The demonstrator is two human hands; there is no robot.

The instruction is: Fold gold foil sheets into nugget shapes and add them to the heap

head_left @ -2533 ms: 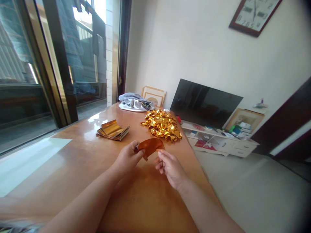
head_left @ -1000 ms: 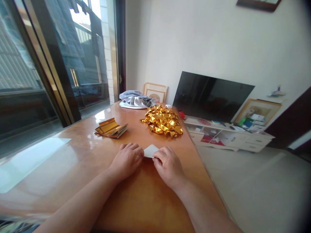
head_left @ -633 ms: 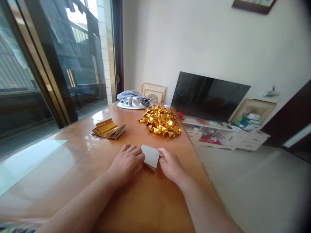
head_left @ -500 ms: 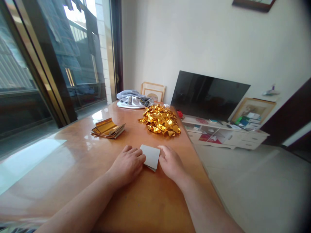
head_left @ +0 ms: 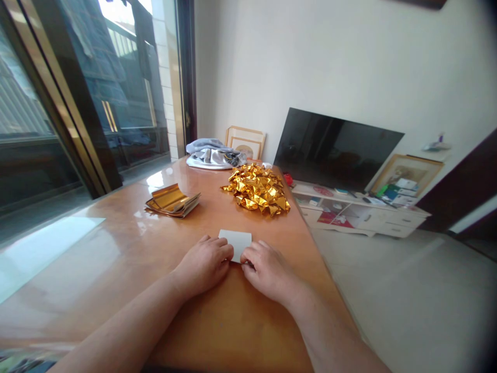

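Note:
A folded sheet of pale grey-white paper (head_left: 237, 243) lies on the glossy brown table (head_left: 240, 321) between my hands. My left hand (head_left: 207, 261) grips its left near corner with curled fingers. At its right near corner, the fingers of my right hand (head_left: 266, 267) are bent and pinch the edge. The paper's underside is out of sight. Beyond it to the left rests a stack of gold foil paper sheets (head_left: 173, 201), the top one curling up. A heap of folded gold foil pieces (head_left: 258, 189) sits farther off to the right.
Bundled grey cloth (head_left: 213, 154) lies at the table's far end, with framed pictures (head_left: 244, 140) behind it. A large television (head_left: 337, 150) stands on a white cabinet (head_left: 373, 217) to the right. A sliding glass door (head_left: 77, 103) is on the left.
My right hand has moved left and nearer, from the paper's right side to its near corner, fingers now curled. The paper shows less height, its near edge turned or folded. My left hand stays.

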